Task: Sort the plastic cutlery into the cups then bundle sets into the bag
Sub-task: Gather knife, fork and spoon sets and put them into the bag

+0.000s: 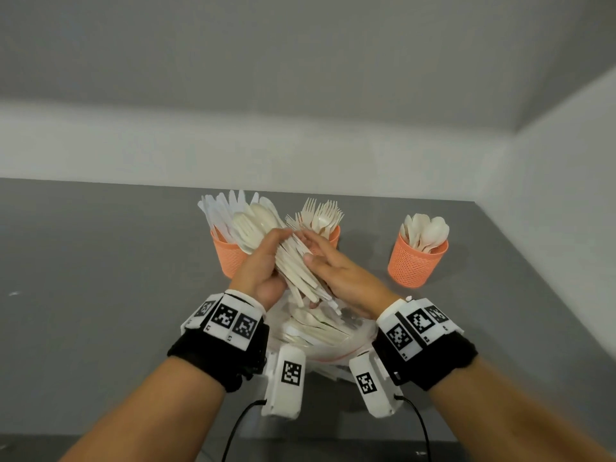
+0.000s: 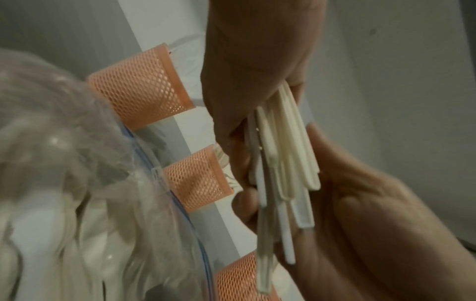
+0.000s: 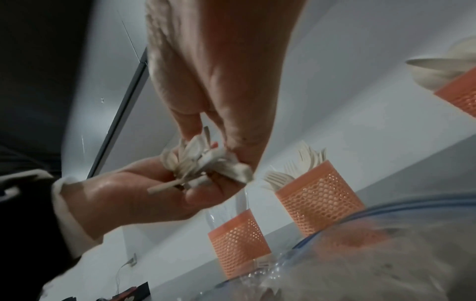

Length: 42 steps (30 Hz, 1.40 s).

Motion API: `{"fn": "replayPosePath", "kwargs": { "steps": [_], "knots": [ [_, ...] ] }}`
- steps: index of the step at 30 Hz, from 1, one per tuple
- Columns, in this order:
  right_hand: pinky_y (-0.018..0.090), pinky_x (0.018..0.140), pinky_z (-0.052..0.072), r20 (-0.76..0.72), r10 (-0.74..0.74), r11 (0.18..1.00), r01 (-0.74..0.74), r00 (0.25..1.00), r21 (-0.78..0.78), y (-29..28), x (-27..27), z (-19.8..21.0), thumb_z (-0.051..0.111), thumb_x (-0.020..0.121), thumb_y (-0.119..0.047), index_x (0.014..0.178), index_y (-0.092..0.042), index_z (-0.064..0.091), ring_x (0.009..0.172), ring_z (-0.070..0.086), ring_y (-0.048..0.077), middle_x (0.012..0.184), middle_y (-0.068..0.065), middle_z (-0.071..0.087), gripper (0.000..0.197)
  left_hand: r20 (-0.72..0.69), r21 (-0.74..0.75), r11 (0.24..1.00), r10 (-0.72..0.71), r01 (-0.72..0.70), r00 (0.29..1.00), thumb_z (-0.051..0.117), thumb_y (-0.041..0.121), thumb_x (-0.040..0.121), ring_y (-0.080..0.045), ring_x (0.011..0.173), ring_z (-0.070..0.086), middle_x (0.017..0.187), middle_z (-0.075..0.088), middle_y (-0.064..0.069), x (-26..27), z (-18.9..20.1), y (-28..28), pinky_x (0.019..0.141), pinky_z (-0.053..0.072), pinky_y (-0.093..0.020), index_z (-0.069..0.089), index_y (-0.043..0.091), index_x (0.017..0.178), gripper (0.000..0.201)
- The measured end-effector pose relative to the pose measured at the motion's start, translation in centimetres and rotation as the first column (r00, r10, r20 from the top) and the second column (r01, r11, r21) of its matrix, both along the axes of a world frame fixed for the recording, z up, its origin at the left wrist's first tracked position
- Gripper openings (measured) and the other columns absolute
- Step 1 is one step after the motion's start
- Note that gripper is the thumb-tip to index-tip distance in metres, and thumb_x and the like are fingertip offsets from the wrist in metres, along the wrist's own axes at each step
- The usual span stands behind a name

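Observation:
Both hands hold one bundle of cream and white plastic cutlery slantwise above a clear zip bag. My left hand wraps round the bundle from the left, spoon bowls sticking out above it. My right hand grips it from the right, thumb on top. In the left wrist view the handles fan out below the left hand into the right palm. In the right wrist view the right hand's fingertips pinch the handle ends. The bag holds more cutlery.
Three orange mesh cups stand behind the hands on the grey table: a knife cup, a fork cup and a spoon cup. White walls close the back and the right side.

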State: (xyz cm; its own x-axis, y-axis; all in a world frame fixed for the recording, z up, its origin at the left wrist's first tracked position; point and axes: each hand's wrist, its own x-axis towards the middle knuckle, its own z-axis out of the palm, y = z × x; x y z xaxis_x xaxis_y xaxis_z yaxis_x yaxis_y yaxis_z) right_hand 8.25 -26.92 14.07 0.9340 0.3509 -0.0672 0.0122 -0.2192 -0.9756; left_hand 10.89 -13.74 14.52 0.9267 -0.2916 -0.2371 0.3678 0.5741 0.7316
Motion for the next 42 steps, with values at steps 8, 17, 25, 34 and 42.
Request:
{"fn": "replayPosePath", "kwargs": {
  "steps": [8, 17, 25, 34, 42],
  "knots": [
    [0.025, 0.049, 0.053, -0.037, -0.045, 0.995, 0.048, 0.998, 0.088, -0.2, 0.2, 0.6, 0.039, 0.099, -0.018, 0.105, -0.003, 0.05, 0.06, 0.065, 0.018, 0.079, 0.013, 0.065, 0.019, 0.0, -0.123, 0.989, 0.078, -0.077, 0.997, 0.053, 0.013, 0.087, -0.016, 0.071, 0.067, 0.072, 0.067, -0.003, 1.0, -0.3, 1.5, 0.066, 0.056, -0.03, 0.066, 0.01, 0.074, 0.019],
    [0.033, 0.067, 0.048, -0.048, -0.141, 0.987, 0.137, 0.989, -0.081, -0.5, 1.0, 0.0, 0.044, 0.085, -0.007, 0.063, -0.011, 0.054, 0.066, 0.055, 0.022, 0.071, 0.009, 0.059, 0.024, -0.071, -0.092, 0.981, 0.167, -0.173, 0.984, 0.052, 0.004, 0.088, -0.018, 0.062, 0.07, 0.068, 0.07, -0.008, 0.8, -0.9, 1.8, 0.06, 0.059, -0.032, 0.062, 0.004, 0.084, 0.011],
    [0.006, 0.052, 0.034, 0.278, -0.113, 0.949, 0.187, 0.954, -0.253, 1.3, 0.8, 0.1, 0.047, 0.096, -0.021, 0.096, -0.009, 0.054, 0.051, 0.044, -0.005, 0.062, -0.01, 0.042, 0.014, 0.0, -0.045, 0.997, 0.065, -0.065, 0.998, 0.048, 0.001, 0.089, -0.02, 0.068, 0.072, 0.071, 0.072, -0.009, 0.2, -1.2, 1.1, 0.059, 0.059, -0.033, 0.066, 0.005, 0.083, 0.02],
    [0.05, 0.1, 0.038, 0.213, -0.099, 0.938, 0.163, 0.972, -0.307, 1.6, 1.4, -0.5, 0.038, 0.097, -0.011, 0.107, 0.013, 0.055, 0.115, 0.048, 0.042, 0.12, 0.032, 0.054, 0.031, -0.039, -0.114, 0.993, 0.036, -0.041, 0.999, 0.053, 0.012, 0.085, -0.021, 0.081, 0.068, 0.079, 0.071, -0.007, 0.3, -1.3, 1.9, 0.088, 0.051, -0.04, 0.069, 0.004, 0.08, 0.018],
    [0.023, 0.051, 0.047, -0.139, -0.085, 0.994, 0.075, 0.987, -0.075, 1.4, 0.5, -0.6, 0.041, 0.098, -0.032, 0.11, -0.004, 0.053, 0.059, 0.055, 0.013, 0.082, 0.009, 0.059, 0.034, -0.082, -0.178, 0.967, 0.168, -0.18, 0.982, 0.047, 0.007, 0.09, -0.011, 0.06, 0.068, 0.065, 0.07, -0.002, 0.6, -1.0, 2.2, 0.068, 0.057, -0.025, 0.06, 0.007, 0.085, 0.014]
  ]
}}
